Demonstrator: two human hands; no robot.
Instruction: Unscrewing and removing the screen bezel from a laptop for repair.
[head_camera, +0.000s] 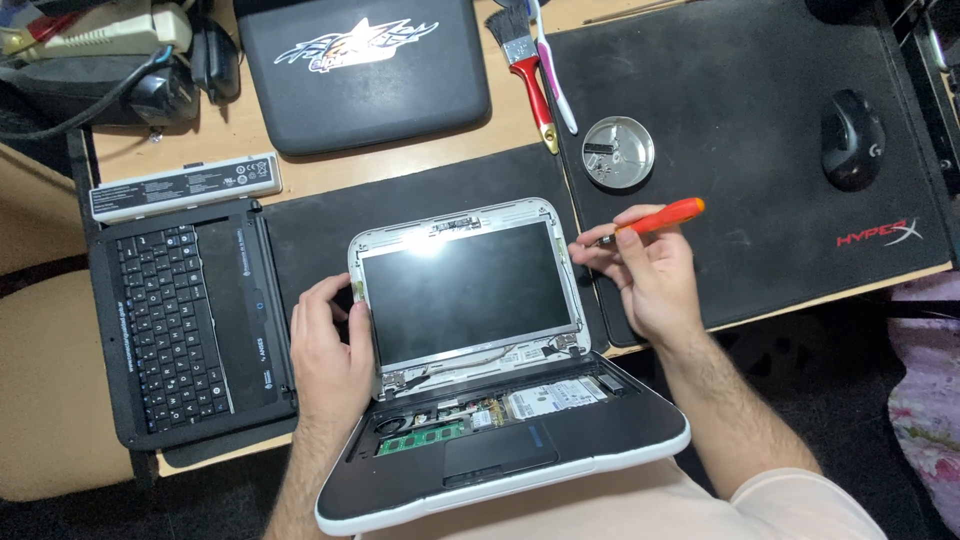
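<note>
item: laptop (480, 400), small, white-edged, partly stripped, resting on our lap at the desk's near edge; keyboard deck removed, so a green memory stick (425, 438), a drive (553, 397) and boards show above its touchpad (497, 447). its screen (465, 290) stands open with the front bezel off.

left hand (330, 350): at the screen's left edge, fingers curled, thumb against the frame, gripping that side.

right hand (650, 275): just right of the screen's upper right corner, closed around a screwdriver (655, 220) with an orange handle; the tip points left toward the screen frame. we cannot tell whether the tip touches it.

left of the laptop: the detached keyboard (185, 325), black, lying on the desk; beyond it a long grey battery (185, 187).

beyond the laptop: a black sleeve (365, 70) with a white emblem, a red-handled brush (525, 70), a toothbrush (552, 70), and a round metal dish (618, 152) holding small parts.

right of the laptop: a black mat (760, 150), with a mouse (852, 138) at its far side.
</note>
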